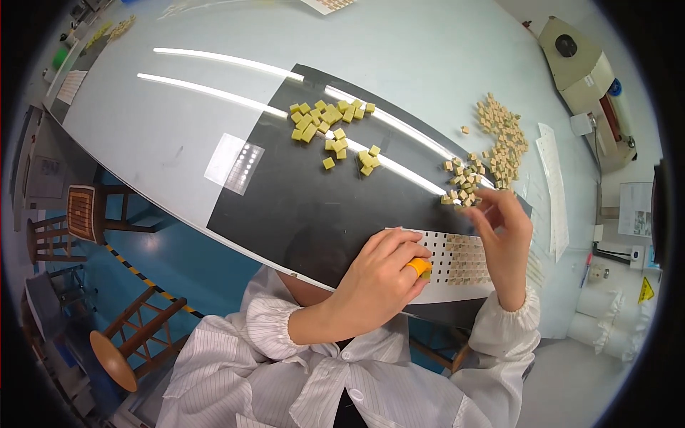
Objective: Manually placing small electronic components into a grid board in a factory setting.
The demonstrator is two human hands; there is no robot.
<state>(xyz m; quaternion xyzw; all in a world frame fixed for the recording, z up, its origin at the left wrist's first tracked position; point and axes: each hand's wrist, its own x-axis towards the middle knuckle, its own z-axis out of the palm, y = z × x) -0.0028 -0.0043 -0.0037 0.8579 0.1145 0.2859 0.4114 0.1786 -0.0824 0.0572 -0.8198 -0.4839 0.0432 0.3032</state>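
Observation:
My left hand (385, 278) lies over the left end of a white sheet with square holes (437, 246). Its fingers are curled, with an orange band (418, 266) at a fingertip and what looks like a yellow-green block (427, 274) pinched there. Small tan pieces (467, 260) fill the sheet's right part in rows. My right hand (506, 221) hovers by a loose cluster of small tan-and-green pieces (464, 178), thumb and forefinger apart; no held piece can be made out. Larger yellow-green blocks (307, 121) are scattered farther left on the black mat (285, 207).
A bigger heap of tan pieces (503, 135) sits beyond the mat on the grey table (414, 43). Paper strips (553, 185) lie along the right side. A clear printed sheet (234, 164) overlaps the mat's left edge. Wooden stools (114, 360) stand on the floor at left.

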